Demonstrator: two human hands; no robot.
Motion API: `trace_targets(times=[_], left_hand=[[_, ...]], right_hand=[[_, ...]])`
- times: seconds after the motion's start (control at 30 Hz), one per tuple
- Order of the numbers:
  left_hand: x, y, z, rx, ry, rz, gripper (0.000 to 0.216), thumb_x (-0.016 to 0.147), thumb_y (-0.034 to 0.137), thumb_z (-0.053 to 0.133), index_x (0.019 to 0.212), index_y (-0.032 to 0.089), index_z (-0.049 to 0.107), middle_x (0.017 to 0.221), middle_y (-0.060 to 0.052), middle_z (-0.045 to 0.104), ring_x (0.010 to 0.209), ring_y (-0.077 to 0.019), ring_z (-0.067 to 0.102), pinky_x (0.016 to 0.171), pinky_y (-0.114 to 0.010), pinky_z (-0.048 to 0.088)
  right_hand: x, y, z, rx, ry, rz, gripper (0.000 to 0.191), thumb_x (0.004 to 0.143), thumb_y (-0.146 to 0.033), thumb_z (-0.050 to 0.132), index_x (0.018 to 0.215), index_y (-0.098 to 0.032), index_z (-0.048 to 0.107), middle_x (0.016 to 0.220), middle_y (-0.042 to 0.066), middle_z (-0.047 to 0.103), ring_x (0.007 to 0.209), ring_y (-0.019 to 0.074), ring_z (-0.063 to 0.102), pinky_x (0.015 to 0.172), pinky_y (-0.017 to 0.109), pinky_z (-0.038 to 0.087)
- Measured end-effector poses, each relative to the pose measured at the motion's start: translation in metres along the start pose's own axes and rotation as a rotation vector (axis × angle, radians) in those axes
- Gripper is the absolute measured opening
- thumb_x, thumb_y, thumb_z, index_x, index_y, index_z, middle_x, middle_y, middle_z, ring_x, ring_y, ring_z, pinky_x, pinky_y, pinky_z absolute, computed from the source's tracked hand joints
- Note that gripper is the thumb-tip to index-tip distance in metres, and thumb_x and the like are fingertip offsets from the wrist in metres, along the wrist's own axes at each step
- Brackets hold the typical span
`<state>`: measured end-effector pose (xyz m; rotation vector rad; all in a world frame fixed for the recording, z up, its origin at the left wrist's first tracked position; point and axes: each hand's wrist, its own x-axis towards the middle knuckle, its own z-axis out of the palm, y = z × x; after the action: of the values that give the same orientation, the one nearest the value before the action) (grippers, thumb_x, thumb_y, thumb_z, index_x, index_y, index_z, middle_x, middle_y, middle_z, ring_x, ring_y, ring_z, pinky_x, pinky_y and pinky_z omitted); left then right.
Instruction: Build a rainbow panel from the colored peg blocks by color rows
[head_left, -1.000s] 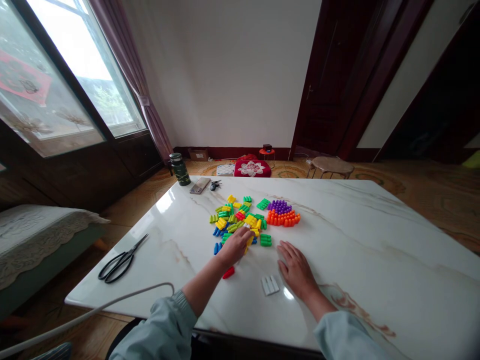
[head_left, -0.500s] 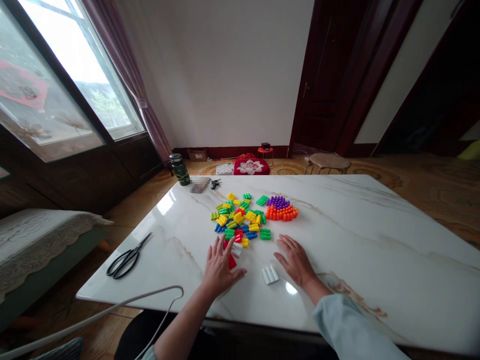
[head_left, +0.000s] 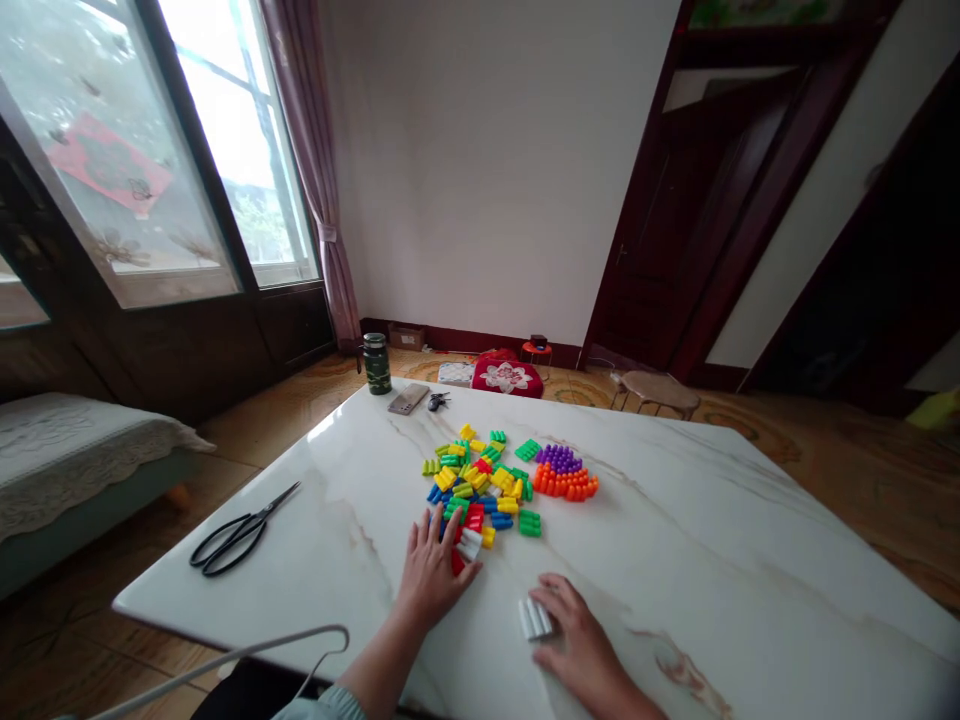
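Observation:
My left hand [head_left: 433,575] is open, palm down, at the near edge of a heap of plastic building blocks [head_left: 480,480] in yellow, green, blue and red. Its fingers are spread over the nearest pieces, beside a white block [head_left: 469,544] and a partly hidden red block [head_left: 457,562]. Close to me, a separate white ribbed block [head_left: 535,620] lies flat on the table. My right hand [head_left: 576,635] is at that block's right side, thumb and fingers apart around it; whether they touch it is hard to make out.
Orange blocks [head_left: 564,484] and purple blocks [head_left: 559,459] stand grouped right of the heap. Black-handled scissors [head_left: 238,535] lie at the left of the marble-patterned table [head_left: 675,540]. A flask [head_left: 376,364], a phone [head_left: 408,399] and keys [head_left: 438,401] are at the far edge.
My right hand has come nearer to me and over to the separate white block. My left hand stays spread at the heap's near edge. The camera view has tilted upward.

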<state>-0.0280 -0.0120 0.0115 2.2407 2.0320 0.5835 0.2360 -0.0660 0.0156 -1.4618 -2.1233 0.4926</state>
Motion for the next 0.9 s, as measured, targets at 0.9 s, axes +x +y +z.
trace_targets(times=[0.9], left_hand=[[0.001, -0.005, 0.006, -0.009, 0.014, 0.022, 0.078, 0.080, 0.053, 0.059, 0.149, 0.031, 0.033, 0.159, -0.010, 0.027, 0.146, -0.0355, 0.020, 0.116, -0.056, 0.018]], right_hand=[[0.214, -0.050, 0.026, -0.301, 0.026, -0.227, 0.023, 0.092, -0.018, 0.049, 0.110, -0.020, 0.063, 0.110, 0.007, 0.067, 0.107, 0.0202, 0.058, 0.094, 0.033, 0.042]])
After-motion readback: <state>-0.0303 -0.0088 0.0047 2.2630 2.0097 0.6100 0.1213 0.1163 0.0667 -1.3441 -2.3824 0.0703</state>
